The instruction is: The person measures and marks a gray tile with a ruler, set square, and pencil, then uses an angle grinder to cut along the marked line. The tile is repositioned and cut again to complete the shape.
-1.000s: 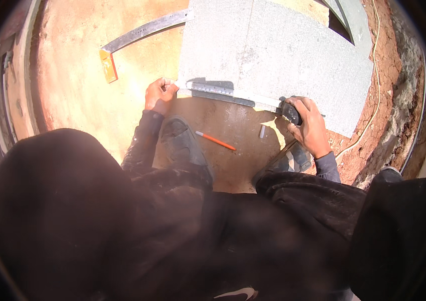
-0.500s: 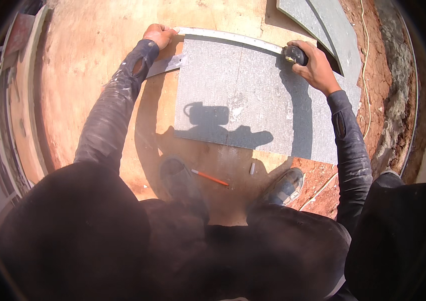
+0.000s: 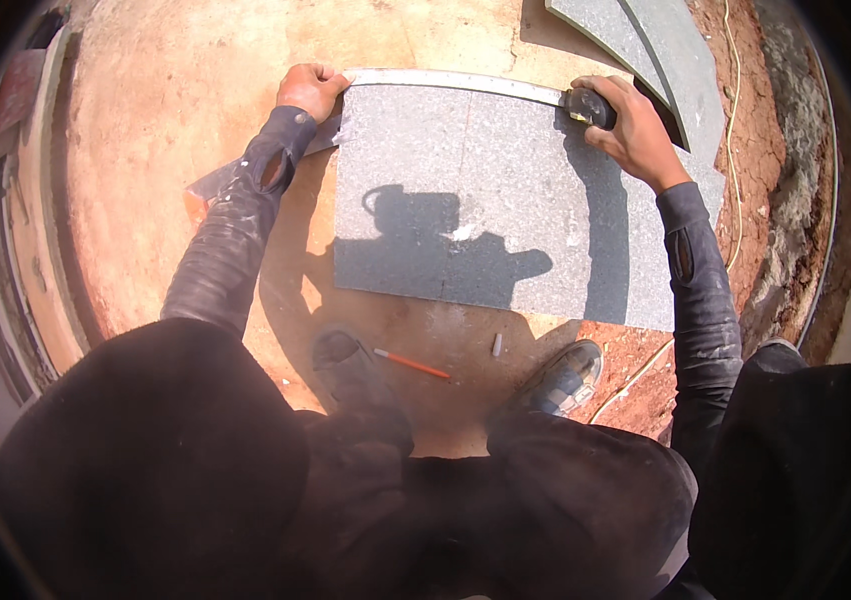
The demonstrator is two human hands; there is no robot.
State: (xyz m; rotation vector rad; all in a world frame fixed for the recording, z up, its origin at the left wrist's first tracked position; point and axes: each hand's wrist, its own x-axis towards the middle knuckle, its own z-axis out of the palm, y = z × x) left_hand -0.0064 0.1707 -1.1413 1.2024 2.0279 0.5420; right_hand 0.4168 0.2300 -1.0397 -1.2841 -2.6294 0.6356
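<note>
A grey stone slab (image 3: 400, 150) lies flat on the ground in front of me, with a thin line running across it from far to near. Along its far edge stretches the white blade (image 3: 455, 82) of a tape measure. My left hand (image 3: 311, 90) pinches the blade's end at the slab's far left corner. Towards the far right, my right hand (image 3: 635, 130) is wrapped round the black tape measure case (image 3: 588, 107). Partly under my left forearm, a flat metal piece (image 3: 215, 183) sticks out beside the slab's left edge. My shadow falls over the slab.
An orange pencil (image 3: 413, 364) and a small white cap-like piece (image 3: 496, 345) lie between my shoes. More grey slabs (image 3: 680, 70) lean at the far right, beside a pale cable (image 3: 733, 130) on red soil. Stacked boards (image 3: 35, 220) stand along the left.
The tape now lies closer along the slab's far edge. My left hand has shifted slightly left and nearer, while my right hand stays almost in place. The view has moved a little.
</note>
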